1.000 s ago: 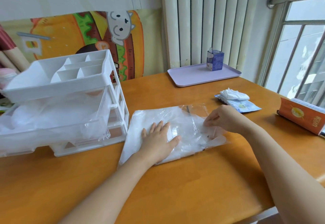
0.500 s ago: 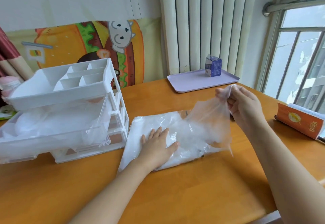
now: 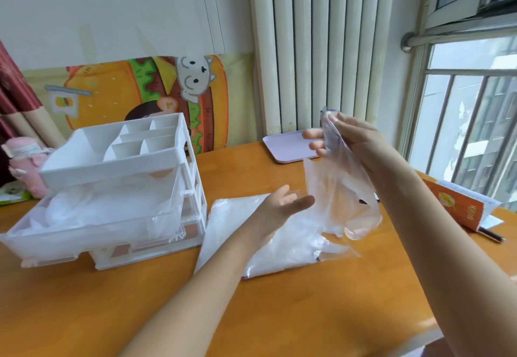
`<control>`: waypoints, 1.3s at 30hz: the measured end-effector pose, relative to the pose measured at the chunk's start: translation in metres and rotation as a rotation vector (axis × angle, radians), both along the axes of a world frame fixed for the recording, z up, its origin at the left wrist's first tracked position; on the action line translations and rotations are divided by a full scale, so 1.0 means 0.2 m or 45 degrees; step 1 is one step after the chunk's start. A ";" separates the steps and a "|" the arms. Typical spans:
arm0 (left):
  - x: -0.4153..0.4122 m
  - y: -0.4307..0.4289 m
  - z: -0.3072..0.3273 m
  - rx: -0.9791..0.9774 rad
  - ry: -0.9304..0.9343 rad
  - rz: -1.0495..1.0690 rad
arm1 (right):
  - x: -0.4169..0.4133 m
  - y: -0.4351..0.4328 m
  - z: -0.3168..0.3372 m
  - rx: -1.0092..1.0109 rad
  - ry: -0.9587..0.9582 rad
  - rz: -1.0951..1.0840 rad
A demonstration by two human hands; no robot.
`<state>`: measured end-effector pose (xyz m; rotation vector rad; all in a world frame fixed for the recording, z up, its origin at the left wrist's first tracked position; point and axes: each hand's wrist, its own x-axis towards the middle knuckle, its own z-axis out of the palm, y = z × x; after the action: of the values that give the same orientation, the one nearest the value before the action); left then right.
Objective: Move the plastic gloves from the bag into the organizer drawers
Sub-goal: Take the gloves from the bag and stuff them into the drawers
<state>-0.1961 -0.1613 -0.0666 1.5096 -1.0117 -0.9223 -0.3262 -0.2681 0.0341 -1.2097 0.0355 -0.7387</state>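
Note:
A clear bag of plastic gloves (image 3: 232,228) lies flat on the wooden table in front of me. My right hand (image 3: 347,135) pinches a thin clear plastic glove (image 3: 341,194) by its top and holds it up above the bag, its lower end hanging. Just left of the hanging glove, my left hand (image 3: 282,211) hovers above the bag with fingers straight, holding nothing. The white organizer (image 3: 117,188) stands at the left, its top drawer (image 3: 92,230) pulled out and filled with crumpled clear gloves.
A lilac tray (image 3: 285,144) sits at the back by the radiator. An orange book (image 3: 458,205) with a pen lies at the right table edge. A pink soft object (image 3: 25,160) stands behind the organizer at far left. A window is on the right.
My right hand has pulled a glove out of the bag and lifted it higher. My left hand, flat on the bag before, has risen off it.

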 end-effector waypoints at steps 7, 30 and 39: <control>-0.07 0.06 0.13 -0.328 0.278 -0.006 | -0.09 0.09 0.18 -0.062 -0.009 -0.131; 0.11 0.95 0.91 -0.207 -1.022 0.389 | 0.29 0.74 0.52 -1.941 0.672 -0.210; 0.36 1.26 0.73 -0.240 -0.390 0.230 | 0.49 0.93 0.57 -1.662 0.612 -0.080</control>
<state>-0.1239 0.0908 0.0798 1.5801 -1.1240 -0.4629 -0.2288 -0.0815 0.1482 -2.6267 -0.0199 -0.4636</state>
